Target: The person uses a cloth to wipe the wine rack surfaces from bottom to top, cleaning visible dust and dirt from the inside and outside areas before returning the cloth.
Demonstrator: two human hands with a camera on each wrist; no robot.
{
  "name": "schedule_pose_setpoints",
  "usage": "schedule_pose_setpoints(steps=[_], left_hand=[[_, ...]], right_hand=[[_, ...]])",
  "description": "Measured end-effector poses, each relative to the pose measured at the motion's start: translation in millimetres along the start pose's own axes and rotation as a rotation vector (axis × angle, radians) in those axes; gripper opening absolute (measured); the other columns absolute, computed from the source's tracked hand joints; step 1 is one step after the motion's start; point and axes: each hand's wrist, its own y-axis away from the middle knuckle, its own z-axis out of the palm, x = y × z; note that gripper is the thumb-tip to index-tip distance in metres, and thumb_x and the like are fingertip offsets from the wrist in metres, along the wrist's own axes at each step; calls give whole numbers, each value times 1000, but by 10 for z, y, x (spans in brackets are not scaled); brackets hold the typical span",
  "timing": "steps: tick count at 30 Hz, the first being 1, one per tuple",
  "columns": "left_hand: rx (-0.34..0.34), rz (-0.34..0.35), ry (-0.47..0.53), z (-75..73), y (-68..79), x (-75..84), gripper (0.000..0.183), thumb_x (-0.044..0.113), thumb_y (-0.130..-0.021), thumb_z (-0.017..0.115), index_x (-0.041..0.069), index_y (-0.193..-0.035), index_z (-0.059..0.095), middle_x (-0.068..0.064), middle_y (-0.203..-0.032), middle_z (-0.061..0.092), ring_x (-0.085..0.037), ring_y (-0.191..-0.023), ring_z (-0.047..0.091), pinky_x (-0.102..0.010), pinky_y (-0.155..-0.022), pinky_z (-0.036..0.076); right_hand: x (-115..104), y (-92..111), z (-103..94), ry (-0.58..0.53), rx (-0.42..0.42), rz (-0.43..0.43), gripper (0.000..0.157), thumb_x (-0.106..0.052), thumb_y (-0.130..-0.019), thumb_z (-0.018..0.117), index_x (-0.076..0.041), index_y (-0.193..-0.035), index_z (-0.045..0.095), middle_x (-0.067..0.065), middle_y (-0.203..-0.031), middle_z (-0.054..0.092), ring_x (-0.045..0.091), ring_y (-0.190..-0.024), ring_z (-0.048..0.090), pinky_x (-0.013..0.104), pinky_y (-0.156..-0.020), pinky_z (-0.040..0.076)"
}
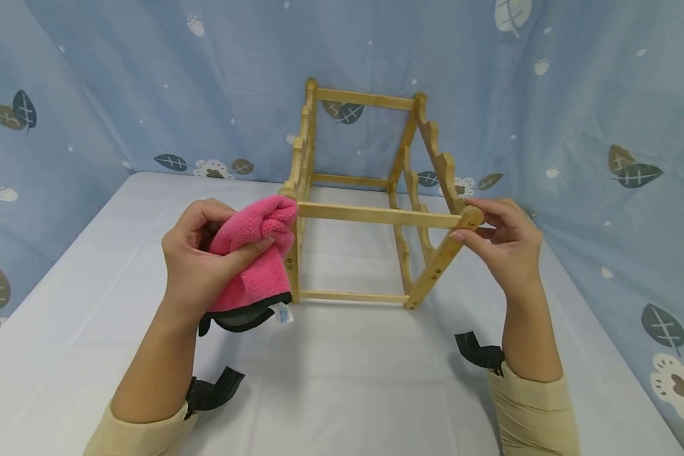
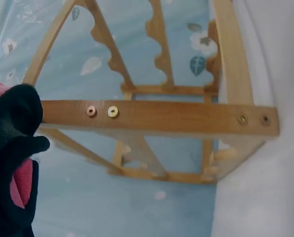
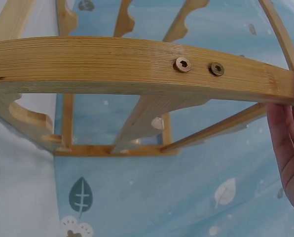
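Observation:
A light wooden rack (image 1: 376, 215) with scalloped rails stands in front of me, like a wine rack. My left hand (image 1: 196, 259) grips a folded pink towel (image 1: 253, 272) with black trim and a small white tag, thumb across its front. The towel covers the front of the rack's near left top corner. On the other side, my right hand (image 1: 510, 244) pinches the near right top corner between thumb and fingers. In the left wrist view, the towel's dark trim (image 2: 26, 106) laps the end of a bolted post (image 2: 171, 117); the left hand is hidden there.
The rack's feet rest on a white-covered table (image 1: 342, 373). Close behind it hangs a blue curtain (image 1: 216, 95) printed with leaves and flowers, which also runs along both sides. Black straps (image 1: 211, 392) hang at both wrists, by the beige sleeves (image 1: 536, 411).

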Motion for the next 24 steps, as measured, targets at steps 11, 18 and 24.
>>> schedule_pose_setpoints(steps=[11,18,24], left_hand=[[-81,-226,-185,16,-66,-67,30,-9,-70,75,2,-92,58,2,-86,61,-14,-75,59,-18,-64,50],[-199,-311,-325,-56,37,-131,30,3,-73,79,4,-93,58,7,-84,60,-12,-71,58,-18,-61,49],[-314,-340,-395,-124,166,-242,26,11,-74,80,9,-90,60,4,-82,60,-12,-70,57,-20,-60,48]], right_hand=[[5,-13,-17,-53,-11,-2,51,-6,-71,79,19,-109,57,6,-99,61,15,-89,66,22,-74,54],[8,-21,-14,-60,-8,2,49,-6,-72,79,19,-109,58,5,-97,61,15,-88,66,21,-72,54],[10,-13,-13,-52,-9,10,49,-5,-71,79,18,-109,58,4,-95,62,14,-87,66,20,-71,54]])
